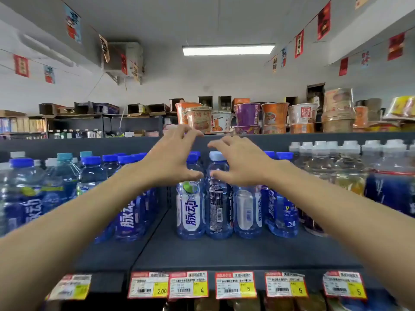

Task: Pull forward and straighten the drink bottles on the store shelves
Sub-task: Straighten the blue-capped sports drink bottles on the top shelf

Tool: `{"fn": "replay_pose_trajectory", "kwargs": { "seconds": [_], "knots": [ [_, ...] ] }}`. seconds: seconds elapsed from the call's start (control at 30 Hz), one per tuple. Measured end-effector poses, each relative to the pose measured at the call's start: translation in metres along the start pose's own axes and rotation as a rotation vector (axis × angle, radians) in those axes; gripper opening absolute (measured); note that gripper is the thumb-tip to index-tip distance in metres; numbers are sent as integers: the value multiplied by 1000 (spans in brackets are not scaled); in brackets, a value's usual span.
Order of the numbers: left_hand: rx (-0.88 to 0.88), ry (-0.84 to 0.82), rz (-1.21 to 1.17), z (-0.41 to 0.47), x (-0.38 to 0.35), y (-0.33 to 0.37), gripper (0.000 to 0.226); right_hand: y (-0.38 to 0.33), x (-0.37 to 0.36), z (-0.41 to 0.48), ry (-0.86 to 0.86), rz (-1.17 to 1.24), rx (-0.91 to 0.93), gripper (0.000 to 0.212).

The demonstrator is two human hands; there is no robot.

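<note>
Left hand [173, 158] and right hand [243, 163] hover side by side, fingers spread and curved, empty, apparently just clear of the bottles [190, 212] far back on the shelf [224, 252].

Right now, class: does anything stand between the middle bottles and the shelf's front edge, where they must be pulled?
Nothing visible does. The shelf shows only bare board from the middle bottles forward to its front edge, above the price tags.
</note>
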State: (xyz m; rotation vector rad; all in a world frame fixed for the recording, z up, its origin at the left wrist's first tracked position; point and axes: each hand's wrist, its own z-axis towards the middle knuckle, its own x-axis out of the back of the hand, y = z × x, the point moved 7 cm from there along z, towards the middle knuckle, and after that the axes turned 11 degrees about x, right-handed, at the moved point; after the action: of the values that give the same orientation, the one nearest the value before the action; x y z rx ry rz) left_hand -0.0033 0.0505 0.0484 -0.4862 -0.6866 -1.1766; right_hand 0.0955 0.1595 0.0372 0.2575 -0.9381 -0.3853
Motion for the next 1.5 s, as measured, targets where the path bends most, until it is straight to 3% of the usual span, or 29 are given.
{"fn": "replay_pose_trajectory", "kwargs": {
  "seconds": [0.13,0.27,0.57,0.67,0.77,0.93,1.07,1.2,1.4,1.5],
  "knots": [
    [91,-298,164,20,-44,-10,118,8,-24,12,-259,-198,-1,93],
    [107,-355,75,23,-70,-17,114,11,-31,15,-259,-190,9,108],
    [-1,-488,2,20,-49,-44,98,18,-27,20,-267,-25,-42,74],
    [6,-548,-109,9,-38,-59,85,21,-23,20,-320,150,-78,65],
    [15,-584,-129,4,-33,-68,91,17,-21,22,-374,360,-81,56],
    [-2,-560,-71,3,-30,-67,112,15,-17,28,-475,363,-93,59],
    [35,-447,18,2,-25,-69,102,11,-16,31,-449,249,-61,62],
    [54,-231,150,-3,-29,-60,91,8,-17,32,-412,184,-49,72],
    [32,-442,21,-3,-32,-64,106,8,-15,31,-448,136,-66,84],
    [-11,-391,-2,-3,-28,-65,97,7,-13,30,-445,148,-77,85]
  ]
}}
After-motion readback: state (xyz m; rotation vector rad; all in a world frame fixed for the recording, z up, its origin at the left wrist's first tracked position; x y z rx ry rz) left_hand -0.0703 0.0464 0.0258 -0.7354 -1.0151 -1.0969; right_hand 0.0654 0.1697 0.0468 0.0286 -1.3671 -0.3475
